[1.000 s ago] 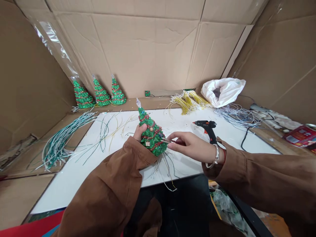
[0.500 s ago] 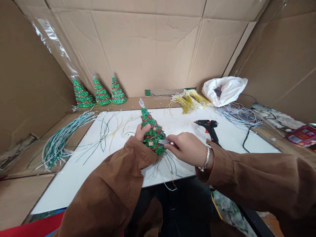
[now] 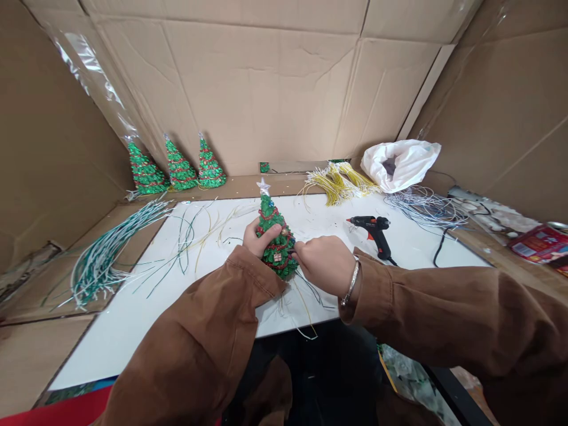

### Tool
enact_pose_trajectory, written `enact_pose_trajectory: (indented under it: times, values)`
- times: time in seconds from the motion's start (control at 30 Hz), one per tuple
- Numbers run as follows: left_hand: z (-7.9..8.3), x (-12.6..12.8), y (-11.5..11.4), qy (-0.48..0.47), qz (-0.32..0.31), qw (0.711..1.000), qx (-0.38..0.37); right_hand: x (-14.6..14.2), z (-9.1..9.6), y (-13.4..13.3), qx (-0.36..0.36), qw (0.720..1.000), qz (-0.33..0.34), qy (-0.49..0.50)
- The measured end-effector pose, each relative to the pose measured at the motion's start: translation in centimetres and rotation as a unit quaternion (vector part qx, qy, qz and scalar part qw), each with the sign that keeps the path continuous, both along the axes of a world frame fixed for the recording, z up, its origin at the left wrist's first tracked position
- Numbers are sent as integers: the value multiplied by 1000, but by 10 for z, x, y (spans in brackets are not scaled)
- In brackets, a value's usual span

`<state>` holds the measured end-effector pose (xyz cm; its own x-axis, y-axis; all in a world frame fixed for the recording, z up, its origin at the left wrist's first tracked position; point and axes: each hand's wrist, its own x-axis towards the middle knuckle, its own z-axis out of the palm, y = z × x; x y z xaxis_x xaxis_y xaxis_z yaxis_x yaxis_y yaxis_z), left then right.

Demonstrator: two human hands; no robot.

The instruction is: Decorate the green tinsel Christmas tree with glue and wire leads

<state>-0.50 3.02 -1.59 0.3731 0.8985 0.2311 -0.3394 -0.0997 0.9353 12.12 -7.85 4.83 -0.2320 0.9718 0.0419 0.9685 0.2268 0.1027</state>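
Observation:
A small green Christmas tree [image 3: 276, 239] with red garland and a clear star on top stands upright on the white board [image 3: 133, 307]. My left hand [image 3: 256, 235] grips its left side, fingers wrapped round it. My right hand [image 3: 323, 264] is closed against the tree's lower right side; a small metal tool seen in it earlier is now hidden by the fingers. Thin loose wires [image 3: 306, 302] trail from under the tree toward the board's near edge.
A black glue gun [image 3: 375, 230] lies right of my hands. Three finished trees [image 3: 177, 165] stand at back left. A green-white wire bundle [image 3: 106, 248] lies left, yellow wires [image 3: 337, 182], a white bag [image 3: 402, 163] and grey wires [image 3: 426, 207] at the back right. Cardboard walls surround everything.
My right hand has moved left and closed in against the tree, hiding the metal tool. The tree has been tilted upright, its star now pointing up.

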Motion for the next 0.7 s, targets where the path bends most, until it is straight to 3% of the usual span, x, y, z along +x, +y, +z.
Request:
enact_pose_trajectory:
  times: [0.23, 0.4, 0.57, 0.63, 0.7]
  values:
    - [-6, -2, 4, 49, 47, 997, 30, -2, -2, 16, -32, 998, -36, 40]
    - [-9, -2, 4, 131, 101, 982, 90, 9, -7, 38, -119, 977, -50, 167]
    - [-11, -3, 1, 174, 129, 968, 128, 20, -19, 44, -146, 946, -51, 284]
    - [-10, -5, 2, 168, 109, 970, 134, 24, -24, 44, -144, 941, -41, 304]
    - [-8, -8, 4, 141, 50, 981, 125, 26, -27, 42, -134, 944, -19, 302]
